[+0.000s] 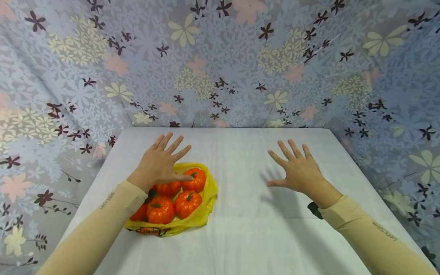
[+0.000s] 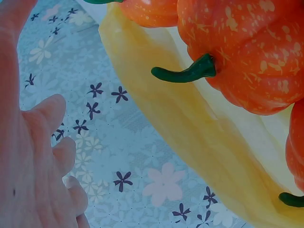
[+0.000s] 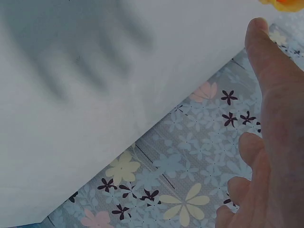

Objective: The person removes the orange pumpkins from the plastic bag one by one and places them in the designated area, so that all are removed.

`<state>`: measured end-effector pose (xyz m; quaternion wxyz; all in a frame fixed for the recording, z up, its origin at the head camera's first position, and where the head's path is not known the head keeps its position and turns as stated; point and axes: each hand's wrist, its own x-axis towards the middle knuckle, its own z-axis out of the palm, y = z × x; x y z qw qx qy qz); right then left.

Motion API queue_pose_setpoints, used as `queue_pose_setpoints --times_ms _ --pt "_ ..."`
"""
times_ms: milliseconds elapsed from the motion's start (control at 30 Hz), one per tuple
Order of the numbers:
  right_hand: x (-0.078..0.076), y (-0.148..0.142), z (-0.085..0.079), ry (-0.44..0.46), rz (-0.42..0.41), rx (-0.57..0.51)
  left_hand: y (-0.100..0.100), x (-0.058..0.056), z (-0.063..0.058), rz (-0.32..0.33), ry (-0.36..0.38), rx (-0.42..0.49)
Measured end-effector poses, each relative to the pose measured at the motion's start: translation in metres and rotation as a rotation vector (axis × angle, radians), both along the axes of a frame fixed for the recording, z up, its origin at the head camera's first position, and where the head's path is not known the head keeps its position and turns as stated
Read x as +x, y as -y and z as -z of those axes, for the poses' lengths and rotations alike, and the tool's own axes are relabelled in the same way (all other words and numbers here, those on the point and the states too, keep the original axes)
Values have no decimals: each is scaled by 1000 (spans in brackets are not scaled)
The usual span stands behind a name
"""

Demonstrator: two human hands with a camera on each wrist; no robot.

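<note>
Hovering arms: left sleeve [image 1: 91,229] crosses in front of the table's left edge, right sleeve [image 1: 371,229] comes in toward the right edge; left cuff sits close over the bag, so it could snag the rim if lowered.
Yellow bag [image 1: 203,217]: on the table [image 1: 237,172], left half, nearer left edge than right; mouth wide, sides slumped. Thin soft wall looks likely to fold; a tug on one side might tip the load toward the left edge.
Bag contents: orange pumpkins [image 1: 160,211], at least five showing, rest hidden by left arm. Packed side by side, so lifting one could shove or roll its neighbours.
Stems [image 2: 187,72]: green, curved, could hook the bag; round skins look slippery, a loose pinch might drop one.
Left hand [image 1: 158,164]: above bag's far side, fingers straight, spread wide, holding nothing; thumb overlaps a pumpkin in head view, touching or not can't tell.
Right hand [image 1: 300,170]: raised over right half, fingers straight and fanned, nothing held; shadow falls on the table.
Flowered cloth [image 1: 240,76]: behind far edge and both sides.
</note>
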<state>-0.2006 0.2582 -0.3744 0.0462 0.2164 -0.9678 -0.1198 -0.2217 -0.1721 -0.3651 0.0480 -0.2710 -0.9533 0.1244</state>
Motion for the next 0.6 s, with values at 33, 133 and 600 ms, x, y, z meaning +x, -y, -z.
queue_pose_setpoints --times_ms 33,133,600 --pt "0 0 0 -5 -1 2 0 0 0 -1 -1 -3" --pt "1 0 -1 -13 -6 9 0 0 1 -7 5 -12" --pt "5 1 -3 -16 7 1 3 1 2 10 12 25"
